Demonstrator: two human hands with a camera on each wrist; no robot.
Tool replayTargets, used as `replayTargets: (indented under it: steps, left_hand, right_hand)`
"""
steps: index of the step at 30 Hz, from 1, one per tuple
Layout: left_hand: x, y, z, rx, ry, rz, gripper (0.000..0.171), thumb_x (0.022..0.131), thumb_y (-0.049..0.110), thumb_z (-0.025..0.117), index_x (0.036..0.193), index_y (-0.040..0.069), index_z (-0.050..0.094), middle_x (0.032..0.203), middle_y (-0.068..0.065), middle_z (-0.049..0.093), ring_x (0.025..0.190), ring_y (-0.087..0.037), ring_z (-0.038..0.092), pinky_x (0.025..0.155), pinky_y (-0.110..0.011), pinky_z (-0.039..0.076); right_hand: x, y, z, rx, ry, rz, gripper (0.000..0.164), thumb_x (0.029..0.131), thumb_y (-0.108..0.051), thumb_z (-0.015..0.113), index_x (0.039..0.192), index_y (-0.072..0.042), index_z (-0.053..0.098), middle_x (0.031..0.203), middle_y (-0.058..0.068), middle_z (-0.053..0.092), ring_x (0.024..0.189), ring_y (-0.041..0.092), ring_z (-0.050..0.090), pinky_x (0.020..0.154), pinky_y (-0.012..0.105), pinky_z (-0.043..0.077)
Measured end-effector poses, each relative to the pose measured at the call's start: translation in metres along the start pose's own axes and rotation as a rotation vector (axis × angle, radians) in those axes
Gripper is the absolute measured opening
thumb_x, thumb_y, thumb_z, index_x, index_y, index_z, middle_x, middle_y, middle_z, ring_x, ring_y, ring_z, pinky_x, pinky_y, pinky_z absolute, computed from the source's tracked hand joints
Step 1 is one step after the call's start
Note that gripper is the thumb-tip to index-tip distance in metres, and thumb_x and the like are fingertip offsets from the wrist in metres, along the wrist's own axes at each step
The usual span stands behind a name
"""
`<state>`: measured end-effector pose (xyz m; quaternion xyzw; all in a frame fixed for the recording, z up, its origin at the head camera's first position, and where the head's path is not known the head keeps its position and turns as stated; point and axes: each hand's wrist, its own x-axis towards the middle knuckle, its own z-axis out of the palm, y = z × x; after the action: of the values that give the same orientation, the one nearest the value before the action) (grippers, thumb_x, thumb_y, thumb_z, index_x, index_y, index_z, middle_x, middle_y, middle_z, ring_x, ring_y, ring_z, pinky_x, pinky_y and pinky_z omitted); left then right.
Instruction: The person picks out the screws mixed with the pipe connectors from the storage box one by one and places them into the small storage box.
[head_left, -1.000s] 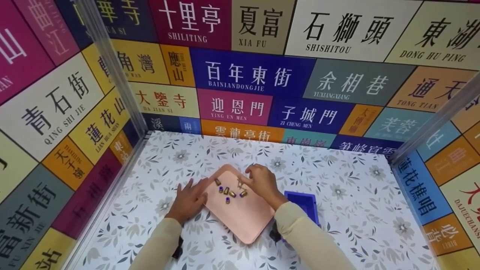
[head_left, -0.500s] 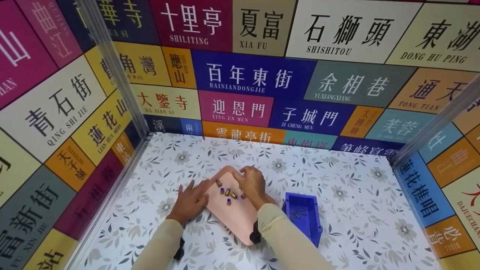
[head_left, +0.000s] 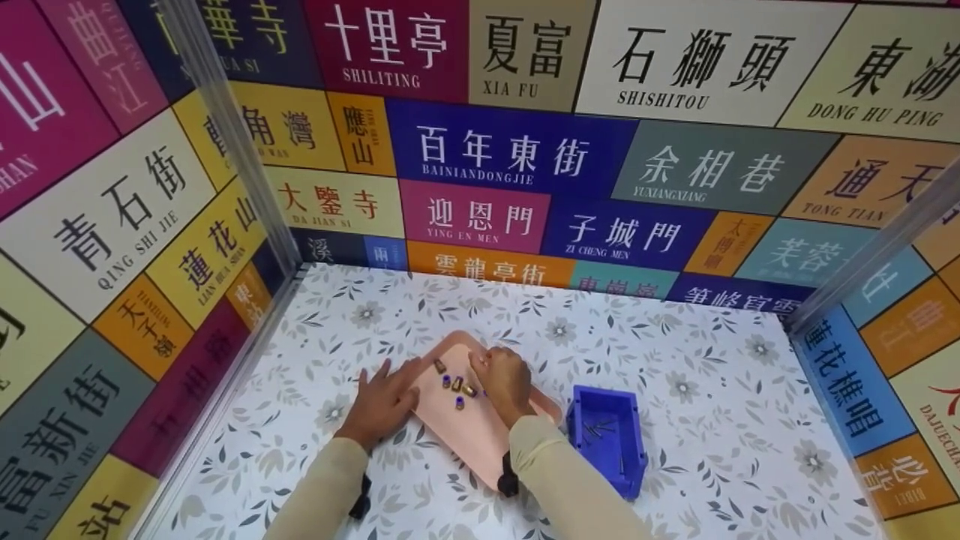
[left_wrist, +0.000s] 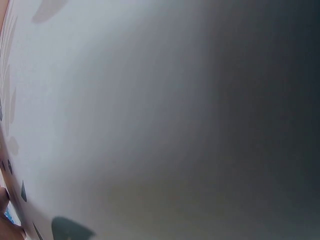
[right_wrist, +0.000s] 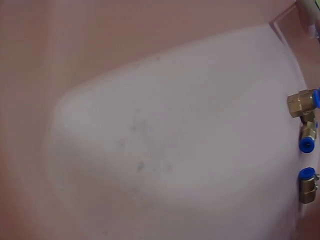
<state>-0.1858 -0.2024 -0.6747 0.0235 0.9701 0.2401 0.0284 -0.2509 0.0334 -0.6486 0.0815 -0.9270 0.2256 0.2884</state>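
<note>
A shallow pink tray lies on the floral tabletop. Several brass fittings with blue collars are scattered in it; some show at the right edge of the right wrist view, such as one fitting. My left hand rests against the tray's left edge, fingers spread and fairly straight. Over the tray's right part is my right hand, its fingers curled down. Its fingertips are partly covered, and whether they pinch anything is hidden. The left wrist view shows mostly blurred, shaded tabletop.
A blue plastic bin stands right of the tray, close to the right forearm. Several thin metal screws or pins lie in it. Walls with colourful sign panels enclose the table at the back and sides.
My right hand has come down and left over the tray, its fingers curling over the small silvery pieces seen there earlier. The blue bin is now uncovered by the forearm. The left hand stays put.
</note>
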Motion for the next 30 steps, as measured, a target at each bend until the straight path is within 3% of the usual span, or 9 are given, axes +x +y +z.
replayTargets:
  steps: [5, 9, 13, 20, 30]
  left_hand:
    - [0.001, -0.007, 0.001, 0.013, 0.011, 0.05, 0.058, 0.106, 0.057, 0.032, 0.161, 0.045, 0.02, 0.165, 0.017, 0.034, 0.158, -0.032, 0.021, 0.124, -0.068, 0.002]
    - [0.001, -0.008, 0.001, 0.007, 0.009, 0.045, 0.058, 0.106, 0.056, 0.033, 0.162, 0.044, 0.02, 0.165, 0.016, 0.033, 0.158, -0.032, 0.02, 0.124, -0.068, 0.001]
    - [0.0, -0.008, 0.0, 0.009, 0.001, 0.034, 0.059, 0.106, 0.056, 0.034, 0.162, 0.043, 0.021, 0.166, 0.015, 0.033, 0.159, -0.032, 0.02, 0.124, -0.068, 0.0]
    - [-0.001, -0.007, 0.001, 0.016, 0.009, 0.024, 0.058, 0.106, 0.056, 0.034, 0.161, 0.045, 0.02, 0.165, 0.017, 0.033, 0.159, -0.03, 0.02, 0.125, -0.067, 0.001]
    - [0.0, -0.001, 0.0, 0.001, 0.006, -0.005, 0.058, 0.105, 0.055, 0.037, 0.16, 0.047, 0.021, 0.165, 0.018, 0.033, 0.159, -0.029, 0.018, 0.125, -0.066, -0.001]
  right_hand:
    - [-0.002, 0.0, 0.003, -0.053, -0.031, 0.0, 0.042, 0.083, -0.04, 0.082, 0.057, -0.014, 0.061, 0.053, 0.002, 0.06, 0.047, 0.021, 0.06, 0.045, 0.038, 0.051]
    - [0.0, -0.003, 0.001, -0.015, -0.089, 0.039, 0.043, 0.085, -0.04, 0.081, 0.056, -0.015, 0.06, 0.053, 0.0, 0.059, 0.046, 0.017, 0.057, 0.045, 0.036, 0.049]
    - [0.007, -0.007, 0.0, -0.019, -0.089, 0.029, 0.048, 0.085, -0.039, 0.08, 0.053, -0.016, 0.053, 0.05, 0.001, 0.056, 0.044, 0.018, 0.055, 0.043, 0.036, 0.048]
    - [0.016, -0.007, 0.004, -0.044, -0.038, -0.031, 0.05, 0.087, -0.038, 0.078, 0.052, -0.016, 0.049, 0.049, 0.002, 0.053, 0.044, 0.02, 0.054, 0.043, 0.038, 0.047]
    - [0.003, 0.003, 0.015, -0.167, 0.091, -0.133, 0.05, 0.08, -0.042, 0.083, 0.049, -0.016, 0.054, 0.049, 0.002, 0.052, 0.04, 0.023, 0.054, 0.039, 0.041, 0.045]
